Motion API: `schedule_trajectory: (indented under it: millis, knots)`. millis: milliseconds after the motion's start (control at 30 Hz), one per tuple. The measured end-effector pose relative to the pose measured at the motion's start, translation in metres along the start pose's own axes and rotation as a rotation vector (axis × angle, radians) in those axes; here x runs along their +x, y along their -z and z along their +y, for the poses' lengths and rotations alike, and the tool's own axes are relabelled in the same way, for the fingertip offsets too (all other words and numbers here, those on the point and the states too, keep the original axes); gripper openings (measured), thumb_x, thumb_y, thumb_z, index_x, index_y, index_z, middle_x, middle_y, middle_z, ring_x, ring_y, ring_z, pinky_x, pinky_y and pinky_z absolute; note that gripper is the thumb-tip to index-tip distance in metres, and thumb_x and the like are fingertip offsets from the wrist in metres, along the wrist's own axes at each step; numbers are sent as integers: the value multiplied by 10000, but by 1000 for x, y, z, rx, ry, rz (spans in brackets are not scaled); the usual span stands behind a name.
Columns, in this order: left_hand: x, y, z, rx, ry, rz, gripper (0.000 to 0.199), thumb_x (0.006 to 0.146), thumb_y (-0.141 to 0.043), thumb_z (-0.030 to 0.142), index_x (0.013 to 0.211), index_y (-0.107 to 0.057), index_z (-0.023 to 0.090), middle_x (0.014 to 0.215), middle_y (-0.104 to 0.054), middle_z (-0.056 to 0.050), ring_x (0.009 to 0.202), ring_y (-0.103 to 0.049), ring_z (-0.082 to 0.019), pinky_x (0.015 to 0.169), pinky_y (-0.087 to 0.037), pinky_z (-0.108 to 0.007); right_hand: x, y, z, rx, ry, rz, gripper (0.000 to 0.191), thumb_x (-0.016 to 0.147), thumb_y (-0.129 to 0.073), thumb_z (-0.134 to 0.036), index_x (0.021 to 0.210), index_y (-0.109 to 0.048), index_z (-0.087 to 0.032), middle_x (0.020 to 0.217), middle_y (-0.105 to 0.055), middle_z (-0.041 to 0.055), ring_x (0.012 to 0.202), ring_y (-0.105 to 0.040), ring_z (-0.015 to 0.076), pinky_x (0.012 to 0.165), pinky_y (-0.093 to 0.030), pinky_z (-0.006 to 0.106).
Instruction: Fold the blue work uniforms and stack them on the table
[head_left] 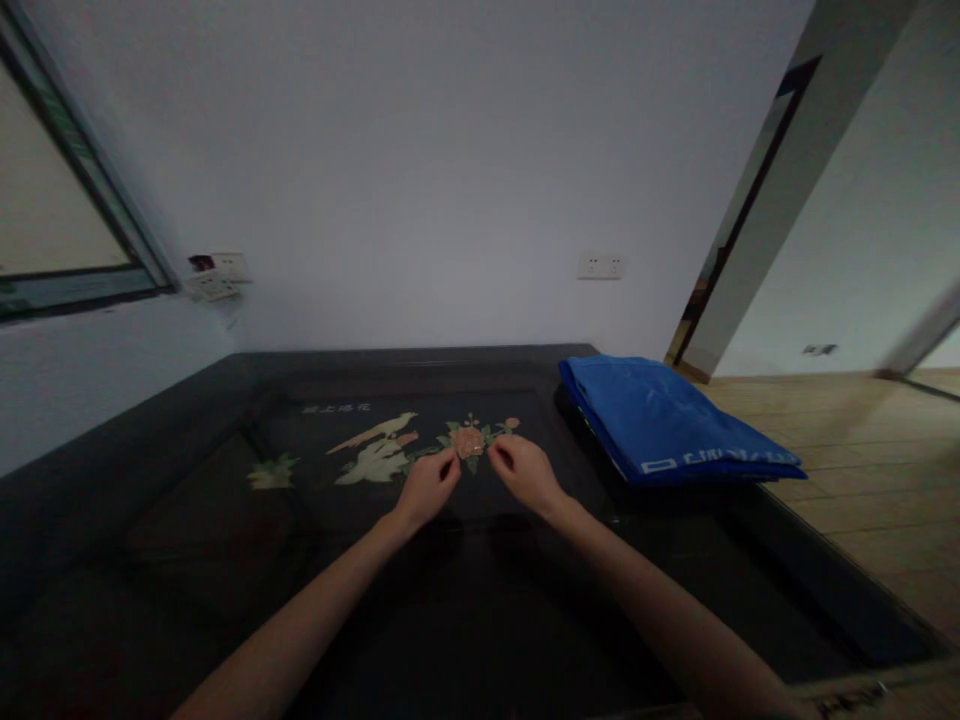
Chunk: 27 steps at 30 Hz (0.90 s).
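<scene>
Nearest, two bare forearms reach in over a glossy black worktop (420,620). The left hand (430,488) and the right hand (525,470) are level, a narrow gap between them. On each the grip is drawn nearly together, thumb close to curled fingers; whether anything thin is pinched there, I cannot tell.

Just beyond that gap lies a flat pink rose with green leaves (469,441), part of the worktop's decoration. It sits between the two grips, about equally near both, its spray running left to right and rising slightly rightward; contact cannot be made out. Left of it are a pale long-tailed bird (379,430) and a yellow-green leaf cluster (274,471).

A folded bright-blue sheet-like bundle with white lettering (667,415) rests to the right, apart from the right hand, the nearer one. Farther back, a plain white wall (420,180) carries a white double socket (600,266).
</scene>
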<state>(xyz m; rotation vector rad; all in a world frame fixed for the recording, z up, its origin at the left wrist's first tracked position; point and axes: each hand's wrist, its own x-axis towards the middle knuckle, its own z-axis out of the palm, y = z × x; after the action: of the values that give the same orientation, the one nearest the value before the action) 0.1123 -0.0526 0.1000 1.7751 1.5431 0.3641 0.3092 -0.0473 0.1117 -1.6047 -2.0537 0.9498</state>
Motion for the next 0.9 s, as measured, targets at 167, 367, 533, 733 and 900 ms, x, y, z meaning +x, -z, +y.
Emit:
schedule_trajectory:
  millis: [167,367,533,733,900]
  knots:
    - [-32,-21,-16,31,117,-96,256,889,-402,158,713,-588,162,688,-621,-23,677,-568,-148,631,-375,-222,-14,-69,-40,141,-250,-146,272,890,-455,-240,677,-615,-184,688,-638,24,660,-542,133,583,-320,213]
    - [-62,-10,-6,74,42,-111,275,933,-411,264,819,-648,182,724,-658,-25,652,-576,-145,625,-361,-220,-31,-80,-38,180,-246,-135,363,936,-382,-320,699,-616,-174,703,-636,41,669,-528,141,588,-319,218]
    - [-72,-8,-1,172,-99,-140,289,934,-400,244,878,-676,181,744,-681,-39,640,-587,-147,612,-343,-225,-40,-84,-33,229,-168,-133,379,936,-358,-314,655,-571,-174,663,-616,31,630,-521,139,579,-335,217]
    - [-63,0,-8,213,-149,-165,327,923,-423,273,693,-631,168,645,-628,-11,624,-549,-135,676,-350,-240,-40,-86,-33,237,-167,-166,263,919,-396,-282,718,-541,-195,638,-564,-9,615,-497,127,582,-321,203]
    - [-63,5,-15,94,-227,-249,423,965,-358,340,696,-629,157,680,-635,-15,647,-556,-132,667,-356,-229,-41,-80,-37,197,-137,-229,162,875,-458,-196,745,-553,-195,703,-608,2,661,-527,126,589,-299,204]
